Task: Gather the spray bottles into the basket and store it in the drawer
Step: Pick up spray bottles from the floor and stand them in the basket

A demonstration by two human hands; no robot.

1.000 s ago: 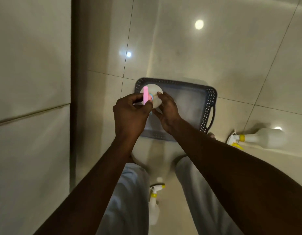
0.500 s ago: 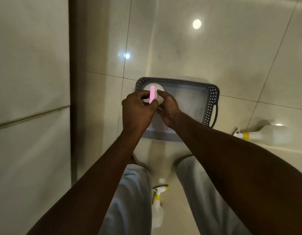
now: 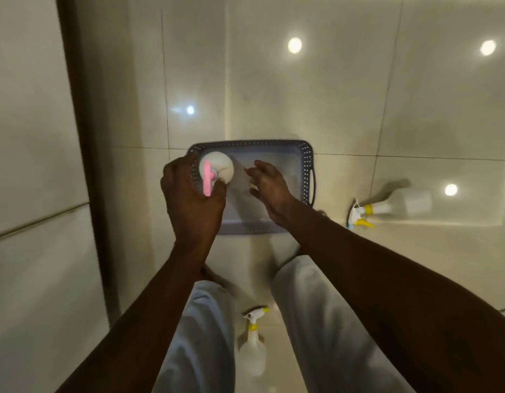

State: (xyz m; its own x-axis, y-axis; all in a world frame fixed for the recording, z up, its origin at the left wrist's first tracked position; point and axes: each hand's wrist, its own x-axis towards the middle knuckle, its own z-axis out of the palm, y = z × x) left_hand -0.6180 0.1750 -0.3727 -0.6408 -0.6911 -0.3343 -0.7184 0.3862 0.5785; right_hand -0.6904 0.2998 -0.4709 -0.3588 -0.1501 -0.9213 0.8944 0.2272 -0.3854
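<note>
A grey perforated basket (image 3: pixel 307 165) lies on the tiled floor in front of me. My left hand (image 3: pixel 191 199) grips the pink trigger head of a white spray bottle (image 3: pixel 221 167), which stands upright in the basket's left end. My right hand (image 3: pixel 269 184) hovers over the basket's middle with fingers loosely curled and holds nothing. A second white bottle with a yellow trigger (image 3: pixel 387 207) lies on its side on the floor to the right of the basket. A third white bottle with a yellow nozzle (image 3: pixel 252 347) stands between my legs.
Pale cabinet fronts (image 3: pixel 33 194) with a horizontal drawer seam run down the left side, edged by a dark gap. Glossy floor tiles reflecting ceiling lights spread beyond and to the right of the basket. My trousered legs fill the bottom centre.
My right hand has let go of the pink-trigger bottle and moved right over the basket. My left hand still holds the bottle's head, now lowered into the basket's left end.
</note>
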